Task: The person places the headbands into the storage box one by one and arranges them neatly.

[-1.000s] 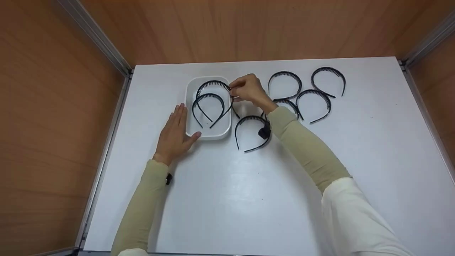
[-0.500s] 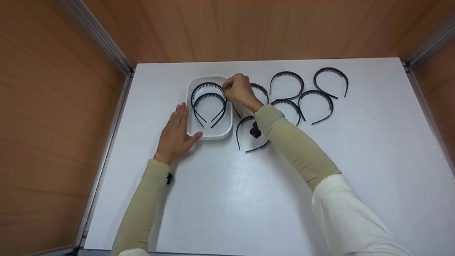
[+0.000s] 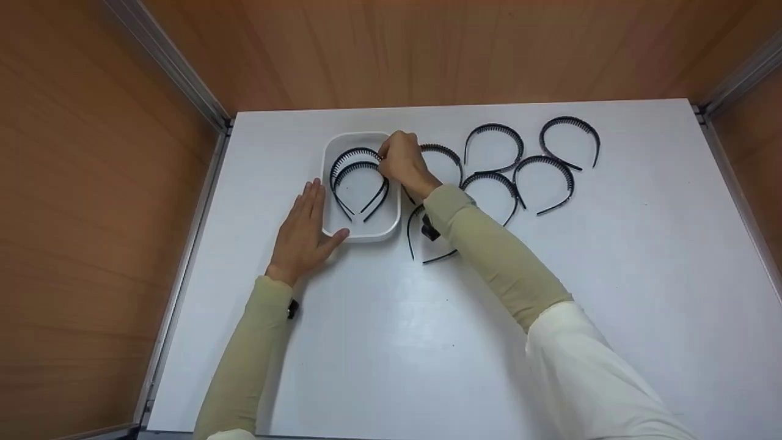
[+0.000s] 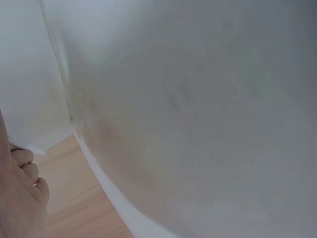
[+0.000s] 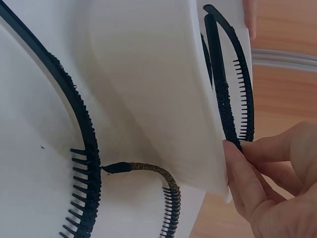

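Note:
A white tray (image 3: 366,238) stands on the table with two black toothed headbands inside, one (image 3: 349,154) slightly behind and overlapping the other (image 3: 360,164). My right hand (image 3: 403,162) pinches the rear headband near its right side, over the tray's right rim. In the right wrist view, the thumb and fingers of my right hand (image 5: 277,183) close on a headband (image 5: 220,74) beside the tray wall. My left hand (image 3: 299,235) rests along the tray's left side, fingers straight, thumb spread at the near edge. The left wrist view shows its curved fingers partly, at the left margin.
Several more black headbands lie right of the tray, including one (image 3: 449,151) beside it and one (image 3: 440,259) partly under my right forearm. Farther right are others, such as the headband (image 3: 568,120) at the back. Wooden panels (image 3: 427,55) enclose the white table (image 3: 391,366).
My right hand has moved left and slightly nearer, bringing the rear headband down into the tray, closer in line with the front one. The left hand keeps its place.

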Tool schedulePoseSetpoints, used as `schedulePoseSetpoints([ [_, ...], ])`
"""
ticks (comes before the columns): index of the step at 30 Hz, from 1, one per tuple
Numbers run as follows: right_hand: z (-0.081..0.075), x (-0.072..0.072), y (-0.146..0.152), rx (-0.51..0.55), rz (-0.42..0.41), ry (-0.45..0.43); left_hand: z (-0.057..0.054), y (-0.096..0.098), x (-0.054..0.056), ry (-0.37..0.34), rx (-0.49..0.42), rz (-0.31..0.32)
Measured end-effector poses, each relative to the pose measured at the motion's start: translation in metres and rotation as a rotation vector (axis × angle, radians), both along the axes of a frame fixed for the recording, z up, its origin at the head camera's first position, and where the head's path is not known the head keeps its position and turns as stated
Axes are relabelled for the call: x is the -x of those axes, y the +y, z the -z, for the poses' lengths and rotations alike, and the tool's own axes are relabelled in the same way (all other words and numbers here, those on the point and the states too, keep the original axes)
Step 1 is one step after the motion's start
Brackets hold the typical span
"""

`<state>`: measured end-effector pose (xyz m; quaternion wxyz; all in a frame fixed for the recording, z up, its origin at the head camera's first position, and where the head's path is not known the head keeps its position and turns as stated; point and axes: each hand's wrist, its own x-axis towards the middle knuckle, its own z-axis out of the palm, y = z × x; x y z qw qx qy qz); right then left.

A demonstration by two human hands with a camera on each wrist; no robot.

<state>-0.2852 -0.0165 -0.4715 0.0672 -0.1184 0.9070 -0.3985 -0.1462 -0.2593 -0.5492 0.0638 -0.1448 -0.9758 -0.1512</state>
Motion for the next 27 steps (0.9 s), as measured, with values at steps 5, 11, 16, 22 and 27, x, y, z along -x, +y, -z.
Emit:
schedulePoseSetpoints([
  [5, 0.004, -0.001, -0.008, -0.054, -0.008, 0.008, 0.001, 0.000, -0.002, -0.004, -0.007, -0.002],
  [11, 0.009, -0.002, -0.015, -0.098, -0.039, 0.036, 0.002, -0.001, -0.002, -0.016, 0.006, -0.004],
  [16, 0.010, -0.004, -0.017, -0.127, -0.036, 0.058, 0.001, -0.001, -0.002, -0.018, 0.000, 0.006],
  [22, 0.009, -0.006, -0.019, -0.156, -0.027, 0.059, 0.000, -0.001, -0.002, -0.020, -0.004, 0.011],
  [27, 0.010, -0.005, -0.023, -0.203, -0.032, 0.102, -0.001, -0.001, -0.001, -0.006, -0.004, 0.015],
])
